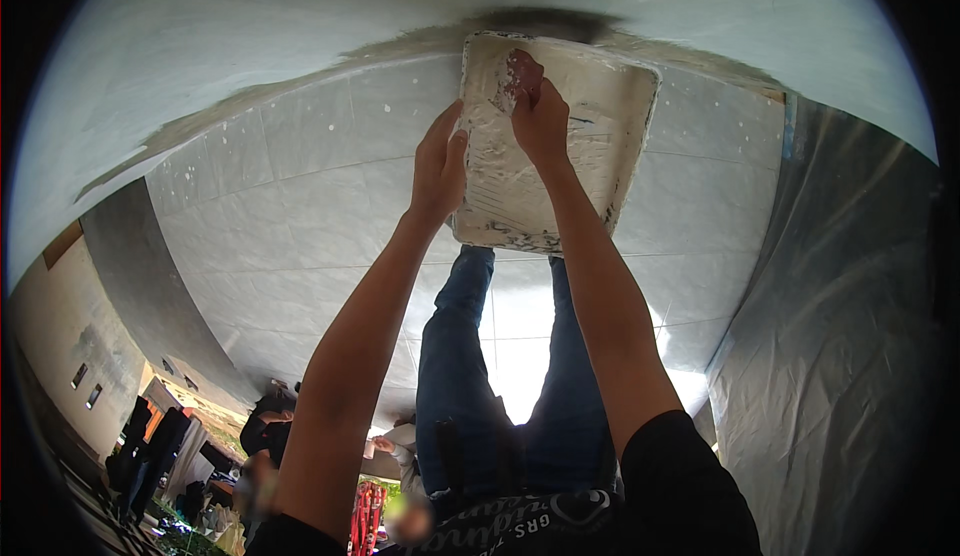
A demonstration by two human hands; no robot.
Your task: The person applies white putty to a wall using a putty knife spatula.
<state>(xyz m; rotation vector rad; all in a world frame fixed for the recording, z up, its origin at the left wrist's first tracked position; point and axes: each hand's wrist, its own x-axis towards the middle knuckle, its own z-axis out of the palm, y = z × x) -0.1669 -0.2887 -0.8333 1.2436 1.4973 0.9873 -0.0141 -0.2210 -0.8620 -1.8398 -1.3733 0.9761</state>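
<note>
Holding whitish paint (490, 161), the tray (634, 146) was gripped at its left rim by the left hand (439, 168); the right hand (542, 124) clutched a paint-smeared reddish lump (519, 78).

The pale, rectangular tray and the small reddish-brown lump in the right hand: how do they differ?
Size: the pale rectangular tray is far larger than the small reddish-brown lump, whose kind is unclear.
Shape: the tray is four-cornered; the lump is irregular.
Hold: the left hand grips the tray's left edge, while the right hand holds the lump over the tray.
Shared: both are smeared whitish.
</note>
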